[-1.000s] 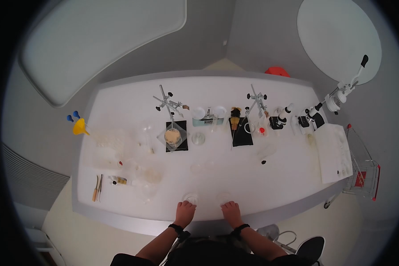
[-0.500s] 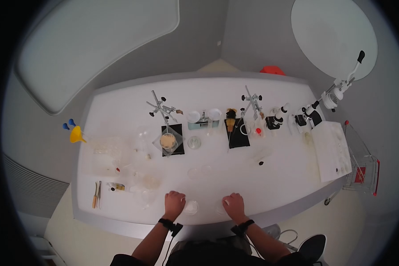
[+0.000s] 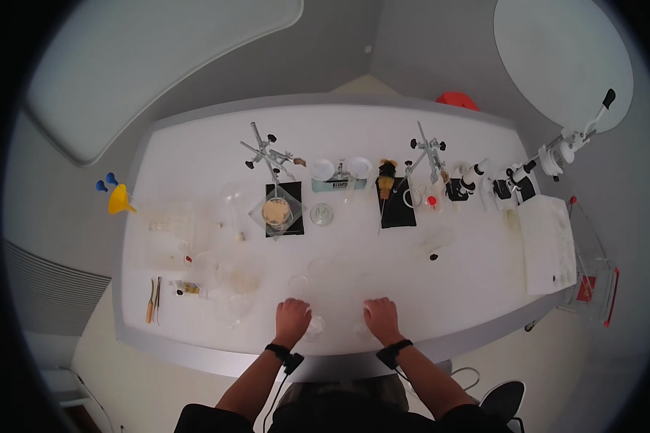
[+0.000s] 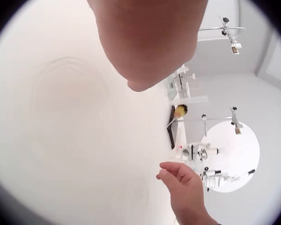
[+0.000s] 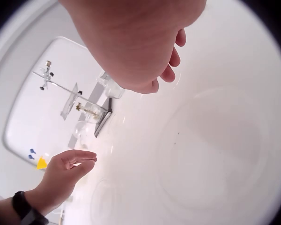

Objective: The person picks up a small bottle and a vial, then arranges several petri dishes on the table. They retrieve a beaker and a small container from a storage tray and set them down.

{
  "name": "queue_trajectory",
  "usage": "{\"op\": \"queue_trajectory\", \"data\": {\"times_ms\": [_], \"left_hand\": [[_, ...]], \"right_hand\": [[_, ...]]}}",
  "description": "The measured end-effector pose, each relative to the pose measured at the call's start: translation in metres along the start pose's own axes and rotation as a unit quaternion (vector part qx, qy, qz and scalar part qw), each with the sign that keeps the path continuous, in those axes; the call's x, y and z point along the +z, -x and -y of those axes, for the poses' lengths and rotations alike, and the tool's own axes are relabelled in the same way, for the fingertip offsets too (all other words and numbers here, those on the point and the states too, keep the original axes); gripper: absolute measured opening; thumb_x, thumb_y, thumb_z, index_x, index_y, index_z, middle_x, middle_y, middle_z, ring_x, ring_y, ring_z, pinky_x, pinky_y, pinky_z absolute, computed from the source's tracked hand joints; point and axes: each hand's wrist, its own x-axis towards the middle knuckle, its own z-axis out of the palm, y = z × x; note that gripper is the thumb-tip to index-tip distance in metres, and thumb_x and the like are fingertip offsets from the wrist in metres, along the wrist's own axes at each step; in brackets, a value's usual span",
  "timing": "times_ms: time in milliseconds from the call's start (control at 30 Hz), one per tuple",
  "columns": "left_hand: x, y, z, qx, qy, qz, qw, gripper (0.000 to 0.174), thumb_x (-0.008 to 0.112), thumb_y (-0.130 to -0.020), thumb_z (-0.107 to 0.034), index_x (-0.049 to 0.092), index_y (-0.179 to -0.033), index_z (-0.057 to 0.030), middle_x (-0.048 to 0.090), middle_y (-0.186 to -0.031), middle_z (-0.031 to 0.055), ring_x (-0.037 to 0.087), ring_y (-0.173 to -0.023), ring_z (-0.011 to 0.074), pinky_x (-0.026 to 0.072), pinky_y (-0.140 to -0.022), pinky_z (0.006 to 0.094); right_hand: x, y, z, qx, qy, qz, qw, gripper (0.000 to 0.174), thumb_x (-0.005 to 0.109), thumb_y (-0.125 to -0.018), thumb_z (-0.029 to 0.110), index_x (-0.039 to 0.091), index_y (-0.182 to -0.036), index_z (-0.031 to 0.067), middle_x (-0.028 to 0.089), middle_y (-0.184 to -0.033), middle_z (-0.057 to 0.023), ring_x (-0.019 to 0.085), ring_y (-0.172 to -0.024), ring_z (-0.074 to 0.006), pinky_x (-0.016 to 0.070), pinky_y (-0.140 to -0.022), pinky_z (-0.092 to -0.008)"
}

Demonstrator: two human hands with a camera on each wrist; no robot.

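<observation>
My left hand [image 3: 293,319] is over the front part of the table, its fingertips beside a clear glass dish [image 3: 315,327]. In the right wrist view, the thumb and fingers of this left hand [image 5: 65,176] bend loosely toward each other, with nothing visible between them. My right hand [image 3: 383,317] is across from it, left of my body's right side, near another faint round dish [image 3: 363,330]. Seen from the left wrist, the right hand [image 4: 185,190] has loosely bent fingers and a gap before the thumb. Large dish outlines show in both wrist views.
Farther back are a clamp stand [image 3: 267,155], a beaker of tan material [image 3: 276,211], a balance [image 3: 339,180], a second stand [image 3: 427,148] and microscopes [image 3: 466,180]. Faint glassware lies at left, near a yellow funnel [image 3: 120,200]. A white rack [image 3: 549,245] is at right.
Both hands were close together at the two front dishes. They then moved apart, the left one farther, and now sit slightly forward of there. The head view has shifted a little.
</observation>
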Motion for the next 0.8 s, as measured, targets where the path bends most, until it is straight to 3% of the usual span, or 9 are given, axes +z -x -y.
{"op": "queue_trajectory", "data": {"times_ms": [67, 167, 300, 433, 500, 800], "left_hand": [[-0.016, 0.026, -0.014, 0.048, -0.013, 0.113, 0.992, 0.016, 0.069, -0.086, -0.030, 0.069, -0.090, -0.0142, 0.068, -0.093, 0.0042, 0.061, -0.101, 0.0264, 0.0460, -0.085, 0.0454], [-0.007, 0.072, -0.020, 0.106, -0.030, 0.134, 0.985, 0.022, 0.072, -0.083, -0.033, 0.068, -0.090, -0.0127, 0.066, -0.091, 0.0055, 0.061, -0.100, 0.0252, 0.0460, -0.083, 0.0448], [0.001, 0.097, -0.018, 0.102, -0.046, 0.102, 0.988, 0.010, 0.066, -0.083, -0.020, 0.068, -0.091, -0.0133, 0.065, -0.090, 0.0043, 0.061, -0.099, 0.0239, 0.0451, -0.084, 0.0431], [0.003, 0.098, -0.016, 0.099, -0.033, 0.090, 0.990, 0.011, 0.062, -0.084, -0.013, 0.069, -0.092, -0.0141, 0.065, -0.090, 0.0028, 0.060, -0.099, 0.0233, 0.0440, -0.085, 0.0420], [0.003, 0.095, -0.015, 0.092, -0.030, 0.102, 0.990, 0.011, 0.062, -0.084, -0.013, 0.069, -0.092, -0.0148, 0.065, -0.090, 0.0025, 0.060, -0.100, 0.0232, 0.0439, -0.086, 0.0420], [0.008, 0.068, -0.022, 0.070, 0.006, 0.088, 0.994, 0.010, 0.070, -0.083, -0.017, 0.071, -0.093, -0.0172, 0.067, -0.091, 0.0010, 0.062, -0.100, 0.0224, 0.0436, -0.088, 0.0419]], "right_hand": [[-0.014, 0.028, 0.011, -0.028, -0.005, 0.071, 0.997, 0.010, 0.067, -0.083, 0.021, 0.068, -0.087, 0.0121, 0.067, -0.083, -0.0064, 0.061, -0.093, -0.0298, 0.0465, -0.081, -0.0459], [-0.006, 0.081, 0.017, -0.084, 0.031, 0.089, 0.992, 0.011, 0.068, -0.083, 0.023, 0.067, -0.085, 0.0122, 0.066, -0.087, -0.0058, 0.061, -0.097, -0.0278, 0.0459, -0.083, -0.0447], [0.010, 0.109, 0.014, -0.128, 0.079, 0.075, 0.986, 0.008, 0.065, -0.083, 0.020, 0.064, -0.085, 0.0122, 0.065, -0.089, -0.0051, 0.060, -0.095, -0.0249, 0.0455, -0.081, -0.0437], [0.011, 0.108, 0.015, -0.109, 0.054, 0.068, 0.990, 0.010, 0.067, -0.084, 0.020, 0.065, -0.089, 0.0124, 0.064, -0.092, -0.0050, 0.059, -0.099, -0.0250, 0.0450, -0.085, -0.0424], [0.004, 0.099, 0.020, -0.095, 0.032, 0.116, 0.988, 0.016, 0.072, -0.083, 0.023, 0.066, -0.094, 0.0131, 0.064, -0.094, -0.0046, 0.058, -0.104, -0.0250, 0.0433, -0.089, -0.0426], [0.017, 0.062, 0.033, -0.125, -0.007, 0.088, 0.988, 0.014, 0.071, -0.084, 0.019, 0.068, -0.097, 0.0138, 0.066, -0.097, -0.0029, 0.058, -0.104, -0.0239, 0.0435, -0.087, -0.0419]]}}
